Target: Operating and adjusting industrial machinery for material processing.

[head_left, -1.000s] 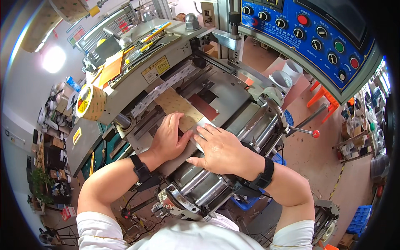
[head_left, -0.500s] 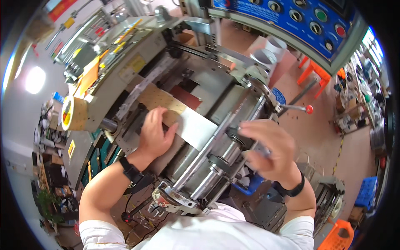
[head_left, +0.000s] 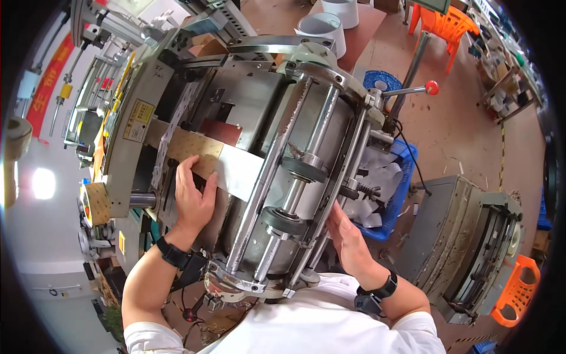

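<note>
A tan patterned strip [head_left: 187,147] lies across the machine bed and meets a white strip [head_left: 240,172], which runs under a metal bar [head_left: 272,168]. My left hand [head_left: 193,200] rests at the near edge of the tan strip, thumb and fingers apart, fingertips on or just over it. Past the bar, two dark rubber wheels [head_left: 283,220] sit on a shiny shaft [head_left: 295,194]. My right hand [head_left: 352,248] is beside the outer rod [head_left: 323,227] with fingers stretched out. Its fingertips are close to the rod; whether they touch it is unclear.
A blue crate [head_left: 398,197] of white scraps stands right of the machine. A red-knobbed lever [head_left: 432,88] sticks out at the far right corner. Farther right are a grey machine [head_left: 439,236] and an orange plastic stool [head_left: 519,289]. White rolls [head_left: 323,28] stand behind.
My right hand has come down from above the rollers to the outer rod's right side. My left hand stays by the tan strip. The view has shifted, leaving the blue control panel mostly out of sight.
</note>
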Available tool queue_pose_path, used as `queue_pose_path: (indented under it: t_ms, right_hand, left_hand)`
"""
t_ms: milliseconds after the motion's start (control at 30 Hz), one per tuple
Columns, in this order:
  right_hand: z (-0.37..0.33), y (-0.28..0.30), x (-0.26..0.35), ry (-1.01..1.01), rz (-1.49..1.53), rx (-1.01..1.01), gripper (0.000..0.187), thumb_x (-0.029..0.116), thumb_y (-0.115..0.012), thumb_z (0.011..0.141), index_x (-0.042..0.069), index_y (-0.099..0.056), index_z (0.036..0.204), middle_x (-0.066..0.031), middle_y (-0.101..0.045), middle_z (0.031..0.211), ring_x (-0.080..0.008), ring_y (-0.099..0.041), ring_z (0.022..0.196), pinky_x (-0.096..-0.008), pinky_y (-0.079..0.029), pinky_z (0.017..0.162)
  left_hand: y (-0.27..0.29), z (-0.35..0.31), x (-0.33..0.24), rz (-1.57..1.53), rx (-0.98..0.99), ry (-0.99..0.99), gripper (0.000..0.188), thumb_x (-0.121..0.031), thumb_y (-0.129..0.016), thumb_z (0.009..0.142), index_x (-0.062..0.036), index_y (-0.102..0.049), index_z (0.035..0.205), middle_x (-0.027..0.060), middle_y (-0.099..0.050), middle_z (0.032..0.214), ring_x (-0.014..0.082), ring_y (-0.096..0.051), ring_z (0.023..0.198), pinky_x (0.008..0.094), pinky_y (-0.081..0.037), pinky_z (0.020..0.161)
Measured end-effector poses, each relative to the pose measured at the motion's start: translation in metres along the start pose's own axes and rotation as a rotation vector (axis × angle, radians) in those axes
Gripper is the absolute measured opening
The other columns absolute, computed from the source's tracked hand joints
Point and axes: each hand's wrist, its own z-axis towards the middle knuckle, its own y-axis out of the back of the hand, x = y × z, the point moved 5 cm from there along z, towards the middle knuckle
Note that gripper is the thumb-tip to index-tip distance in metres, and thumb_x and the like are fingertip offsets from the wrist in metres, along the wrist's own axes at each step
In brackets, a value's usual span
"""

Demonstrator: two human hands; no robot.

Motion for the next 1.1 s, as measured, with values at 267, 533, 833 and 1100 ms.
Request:
queue_pose_path:
  t_ms: [267, 533, 833, 1100]
  right_hand:
    - [-0.002, -0.002, -0.006, -0.04, -0.224, -0.011, 0.076, 0.055, -0.036, 0.104, 0.0, -0.024, 0.156, -0.006, -0.038, 0.153, -0.0177, -0.036, 0.141, -0.0317, -0.022, 0.118]
    - [-0.004, -0.01, 0.011, -0.058, -0.24, 0.01, 0.061, 0.032, -0.04, 0.108, -0.002, -0.022, 0.156, -0.0091, -0.035, 0.155, -0.018, -0.034, 0.14, -0.0295, -0.022, 0.115]
    - [-0.003, -0.005, -0.003, -0.019, -0.258, 0.034, 0.06, 0.032, -0.042, 0.107, -0.002, -0.027, 0.154, -0.0097, -0.036, 0.155, -0.0186, -0.033, 0.141, -0.0311, -0.022, 0.116]
    - [-0.004, -0.009, -0.001, -0.01, -0.325, -0.068, 0.045, 0.037, -0.039, 0.105, 0.001, -0.05, 0.131, 0.0075, -0.042, 0.096, -0.0034, -0.035, 0.083, -0.0191, -0.029, 0.079]
  left_hand:
    - [0.005, -0.002, 0.0, 0.018, -0.005, 0.022, 0.046, -0.021, -0.066, 0.092, 0.0034, -0.048, 0.128, 0.0212, -0.054, 0.121, 0.0385, -0.053, 0.114, 0.0421, -0.042, 0.1]
    - [0.005, -0.002, 0.002, 0.017, -0.001, 0.038, 0.048, -0.024, -0.068, 0.091, 0.0036, -0.048, 0.126, 0.0234, -0.054, 0.122, 0.0421, -0.052, 0.115, 0.0453, -0.043, 0.1]
    - [0.006, 0.0, -0.001, -0.009, -0.016, 0.042, 0.047, -0.023, -0.069, 0.088, 0.0025, -0.05, 0.123, 0.0239, -0.055, 0.121, 0.0426, -0.052, 0.116, 0.0457, -0.043, 0.1]
    - [0.019, -0.004, -0.008, -0.043, -0.056, -0.03, 0.044, -0.012, -0.071, 0.077, -0.001, -0.054, 0.116, 0.0212, -0.057, 0.12, 0.0408, -0.055, 0.115, 0.0449, -0.046, 0.097]
